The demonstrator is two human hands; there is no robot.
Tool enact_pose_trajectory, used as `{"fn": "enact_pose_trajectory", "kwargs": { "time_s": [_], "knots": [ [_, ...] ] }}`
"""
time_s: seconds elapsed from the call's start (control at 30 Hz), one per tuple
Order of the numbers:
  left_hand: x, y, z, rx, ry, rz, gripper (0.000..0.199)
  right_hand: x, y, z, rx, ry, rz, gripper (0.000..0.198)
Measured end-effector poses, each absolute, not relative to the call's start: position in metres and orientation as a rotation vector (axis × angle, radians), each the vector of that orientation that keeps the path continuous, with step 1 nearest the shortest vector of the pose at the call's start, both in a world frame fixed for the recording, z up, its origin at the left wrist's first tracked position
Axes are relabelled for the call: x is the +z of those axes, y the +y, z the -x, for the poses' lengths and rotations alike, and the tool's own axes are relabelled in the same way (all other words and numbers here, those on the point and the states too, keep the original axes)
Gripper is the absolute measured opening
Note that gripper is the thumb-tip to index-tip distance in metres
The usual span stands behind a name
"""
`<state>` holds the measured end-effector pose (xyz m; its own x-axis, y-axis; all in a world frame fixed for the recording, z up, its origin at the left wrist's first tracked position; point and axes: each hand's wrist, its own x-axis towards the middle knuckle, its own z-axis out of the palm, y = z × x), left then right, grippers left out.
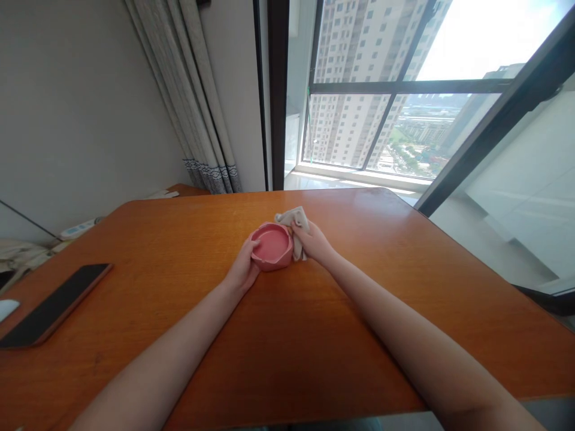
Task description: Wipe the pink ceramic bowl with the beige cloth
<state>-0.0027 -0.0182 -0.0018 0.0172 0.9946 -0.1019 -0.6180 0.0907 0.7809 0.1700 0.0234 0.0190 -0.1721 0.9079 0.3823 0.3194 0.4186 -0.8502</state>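
Observation:
A pink bowl-like dish with a faceted outer wall and a round hollow is in the middle of the view, over the wooden table. My left hand grips its left side, the thumb over the rim and the other fingers mostly hidden beneath. In my right hand is a pale cloth, pinched by the fingers and bunched against the dish's right side. Part of the cloth hangs down below the fingers. Whether the dish rests on the table or is slightly raised, I cannot tell.
The brown wooden table spreads around both arms. On its left lies a long black pad, with a white object at the view's edge. Behind stand a grey curtain and a large window. A white power strip is beyond the left edge.

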Motion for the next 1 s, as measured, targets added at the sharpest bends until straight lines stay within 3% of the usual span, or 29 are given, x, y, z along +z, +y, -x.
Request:
{"fn": "enact_pose_trajectory", "kwargs": {
  "time_s": [0.1,0.33,0.47,0.6,0.73,1.0],
  "knots": [
    [0.000,-0.018,0.000,1.388,0.754,-0.611,0.034,0.007,0.018,-0.153,0.990,-1.617,0.985,0.039],
    [0.004,-0.014,0.004,1.514,0.646,-0.521,0.029,-0.004,-0.032,-0.106,0.805,-1.490,1.031,0.051],
    [0.005,-0.017,0.005,1.392,0.658,-0.608,0.039,-0.009,-0.038,-0.099,0.851,-1.367,1.071,0.058],
    [0.005,-0.022,0.001,1.367,0.745,-0.770,0.059,-0.003,-0.014,-0.123,0.829,-1.316,1.053,0.050],
    [0.003,-0.023,0.001,1.268,0.815,-0.813,0.046,0.006,0.008,-0.146,0.878,-1.577,0.958,0.040],
    [0.000,-0.015,0.004,1.527,0.800,-0.566,0.031,0.004,-0.021,-0.121,0.756,-1.540,0.974,0.041]
  ]
}}
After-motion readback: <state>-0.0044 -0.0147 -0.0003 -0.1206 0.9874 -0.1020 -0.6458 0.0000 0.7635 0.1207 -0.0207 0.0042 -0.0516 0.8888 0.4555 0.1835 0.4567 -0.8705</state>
